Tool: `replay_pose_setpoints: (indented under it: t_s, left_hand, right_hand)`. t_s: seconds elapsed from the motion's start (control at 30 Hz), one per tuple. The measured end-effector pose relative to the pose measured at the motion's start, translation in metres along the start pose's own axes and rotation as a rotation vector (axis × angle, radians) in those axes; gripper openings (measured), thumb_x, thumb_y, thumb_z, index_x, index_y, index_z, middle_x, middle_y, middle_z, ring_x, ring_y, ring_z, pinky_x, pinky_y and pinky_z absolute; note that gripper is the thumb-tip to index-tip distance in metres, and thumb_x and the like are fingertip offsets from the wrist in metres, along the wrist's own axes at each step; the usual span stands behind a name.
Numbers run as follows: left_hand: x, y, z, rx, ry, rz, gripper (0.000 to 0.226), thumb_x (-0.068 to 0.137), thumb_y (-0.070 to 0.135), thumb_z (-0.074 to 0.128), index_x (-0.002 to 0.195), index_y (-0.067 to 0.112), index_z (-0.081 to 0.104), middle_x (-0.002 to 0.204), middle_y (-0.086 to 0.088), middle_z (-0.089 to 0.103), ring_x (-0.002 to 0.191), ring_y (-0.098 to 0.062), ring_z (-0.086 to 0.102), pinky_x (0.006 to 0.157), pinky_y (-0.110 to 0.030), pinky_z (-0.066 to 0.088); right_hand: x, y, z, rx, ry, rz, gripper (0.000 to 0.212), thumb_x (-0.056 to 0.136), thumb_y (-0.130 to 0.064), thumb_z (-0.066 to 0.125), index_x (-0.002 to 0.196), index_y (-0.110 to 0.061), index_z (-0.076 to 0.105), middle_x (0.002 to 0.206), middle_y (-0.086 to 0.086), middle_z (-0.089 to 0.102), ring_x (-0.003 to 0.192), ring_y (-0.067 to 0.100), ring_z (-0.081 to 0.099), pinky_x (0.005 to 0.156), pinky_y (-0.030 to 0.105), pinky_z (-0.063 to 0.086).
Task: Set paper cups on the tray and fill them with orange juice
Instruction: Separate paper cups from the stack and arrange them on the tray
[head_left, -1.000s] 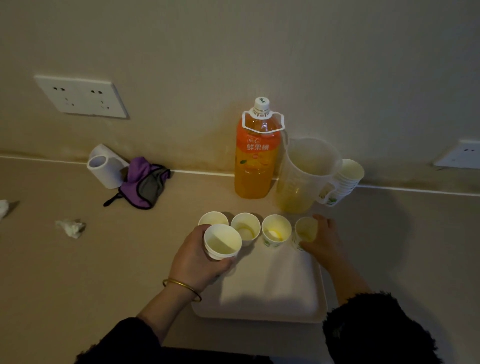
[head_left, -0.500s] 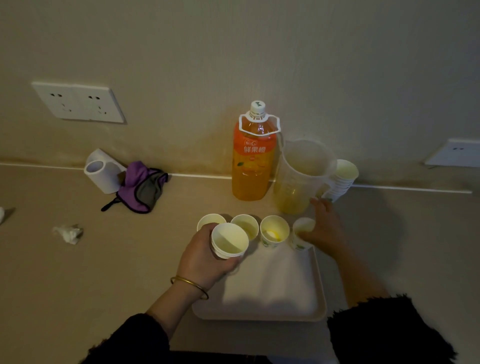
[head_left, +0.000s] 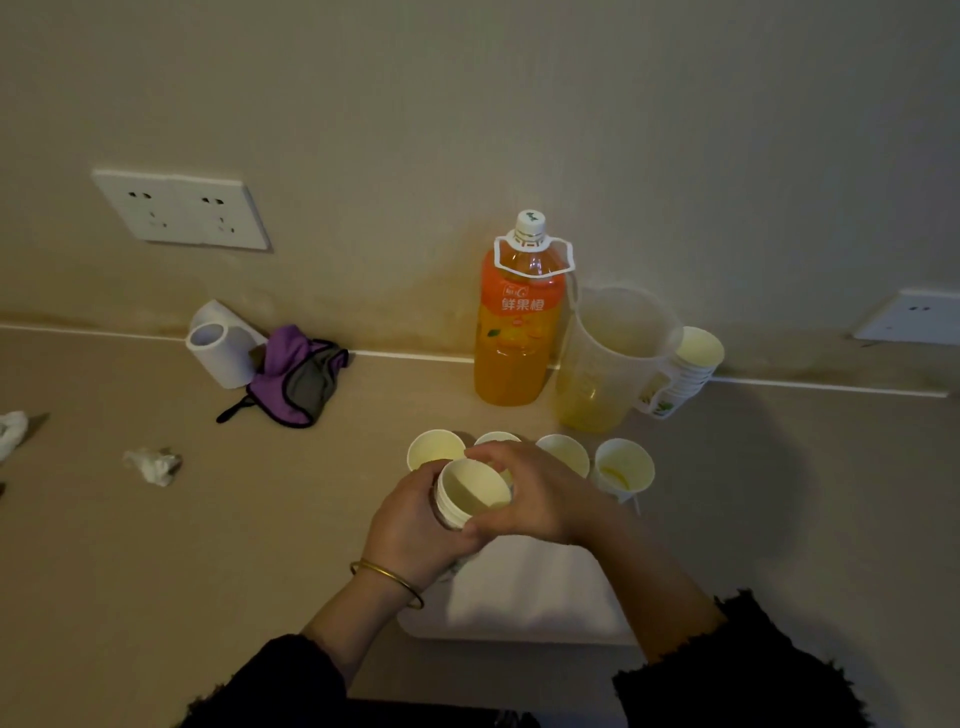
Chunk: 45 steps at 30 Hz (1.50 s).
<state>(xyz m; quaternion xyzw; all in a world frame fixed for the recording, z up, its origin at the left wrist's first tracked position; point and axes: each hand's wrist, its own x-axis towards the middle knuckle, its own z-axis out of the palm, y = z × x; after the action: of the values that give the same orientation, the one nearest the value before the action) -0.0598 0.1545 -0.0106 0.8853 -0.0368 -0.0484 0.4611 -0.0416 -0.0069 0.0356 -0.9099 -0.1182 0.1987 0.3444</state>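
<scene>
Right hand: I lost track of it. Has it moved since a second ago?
Yes. The right hand has left the rightmost cup and moved left, onto the cup stack held by the left hand.

Right hand (head_left: 540, 499): relocated. Formerly at the rightmost cup (head_left: 623, 465) at the far edge of the tray (head_left: 519, 597); now across at the stack of nested cups (head_left: 470, 491) in the left hand (head_left: 415, 530), fingers curled over the top rim. Rightmost cup: released, standing free (a little juice visible inside). Stack of nested cups: now held by both hands.
</scene>
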Motion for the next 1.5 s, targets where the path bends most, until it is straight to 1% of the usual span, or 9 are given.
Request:
replay_pose_setpoints:
  t_s: [0.17,0.27,0.53,0.7,0.87,1.0,1.17,1.37,1.5]
  left_hand:
    - [-0.004,0.002,-0.005,-0.089,-0.037,-0.034,0.065,0.036,0.062,0.068,0.095,0.046,0.048,0.088,0.023,0.061,0.084,0.007,0.057,0.068,-0.007,0.043]
    - [-0.003,0.0,-0.008,-0.1,-0.088,-0.04,0.074,0.032,0.062,0.071,0.1,0.04,0.052,0.091,0.021,0.062,0.085,0.006,0.058,0.068,-0.005,0.041]
    - [-0.002,-0.005,-0.004,-0.025,-0.082,-0.022,0.078,0.041,0.064,0.068,0.109,0.027,0.061,0.094,0.012,0.068,0.085,-0.004,0.062,0.072,-0.018,0.049]
    - [-0.001,0.001,-0.006,-0.017,-0.069,0.001,0.066,0.044,0.06,0.066,0.101,0.029,0.063,0.086,0.013,0.068,0.081,-0.001,0.06,0.067,-0.012,0.045]
    - [-0.002,-0.002,-0.006,0.065,-0.086,0.035,0.071,0.043,0.06,0.067,0.107,0.03,0.061,0.094,0.017,0.065,0.084,-0.004,0.061,0.069,-0.015,0.046]
    - [-0.001,-0.003,-0.006,0.097,-0.032,0.001,0.077,0.041,0.064,0.061,0.108,0.025,0.061,0.098,0.01,0.066,0.087,-0.011,0.062,0.072,-0.023,0.047]
    - [0.002,-0.003,-0.013,0.101,-0.002,-0.008,0.073,0.043,0.061,0.057,0.106,0.025,0.062,0.099,0.007,0.067,0.09,-0.014,0.062,0.074,-0.025,0.047]
    - [0.008,-0.004,-0.019,0.104,0.03,-0.03,0.071,0.043,0.063,0.056,0.104,0.028,0.062,0.096,0.01,0.066,0.088,-0.011,0.062,0.072,-0.022,0.045]
    - [0.014,0.0,-0.022,0.125,0.034,-0.049,0.076,0.041,0.065,0.054,0.106,0.027,0.062,0.096,0.007,0.069,0.087,-0.013,0.064,0.07,-0.024,0.046]
  right_hand:
    - [0.003,-0.003,0.002,0.033,0.018,-0.003,0.076,0.069,-0.036,0.082,0.134,-0.023,0.045,0.128,-0.003,0.05,0.115,0.009,0.046,0.095,0.023,0.04]
    - [0.004,-0.004,0.004,0.092,0.021,0.021,0.074,0.067,-0.034,0.084,0.13,-0.024,0.046,0.122,-0.004,0.052,0.109,0.008,0.05,0.092,0.025,0.044]
    - [0.002,-0.004,0.006,0.137,0.022,0.069,0.069,0.068,-0.033,0.083,0.124,-0.025,0.044,0.114,-0.008,0.055,0.101,0.009,0.054,0.09,0.028,0.048]
    - [0.002,-0.001,0.008,0.113,0.047,0.082,0.061,0.069,-0.036,0.082,0.116,-0.024,0.045,0.11,-0.009,0.056,0.099,0.008,0.055,0.086,0.027,0.049]
    - [0.005,0.001,0.009,0.028,0.14,0.022,0.035,0.076,-0.026,0.073,0.101,-0.019,0.05,0.099,-0.004,0.061,0.092,0.016,0.059,0.082,0.038,0.05]
    - [0.004,-0.008,0.011,-0.047,0.118,-0.078,0.028,0.08,-0.031,0.068,0.102,-0.017,0.058,0.106,-0.008,0.051,0.099,0.014,0.052,0.085,0.031,0.044]
    - [0.01,-0.013,0.014,-0.119,0.085,-0.084,0.047,0.076,-0.042,0.072,0.114,-0.021,0.055,0.117,-0.01,0.048,0.106,0.009,0.049,0.086,0.024,0.039]
    - [0.018,-0.014,0.012,-0.122,0.121,-0.178,0.023,0.077,-0.033,0.072,0.092,-0.019,0.061,0.121,0.0,0.058,0.109,0.016,0.054,0.092,0.03,0.04]
    - [0.02,-0.012,0.013,-0.169,0.16,-0.315,0.009,0.082,-0.022,0.067,0.086,-0.014,0.069,0.126,-0.002,0.058,0.114,0.011,0.053,0.09,0.02,0.037]
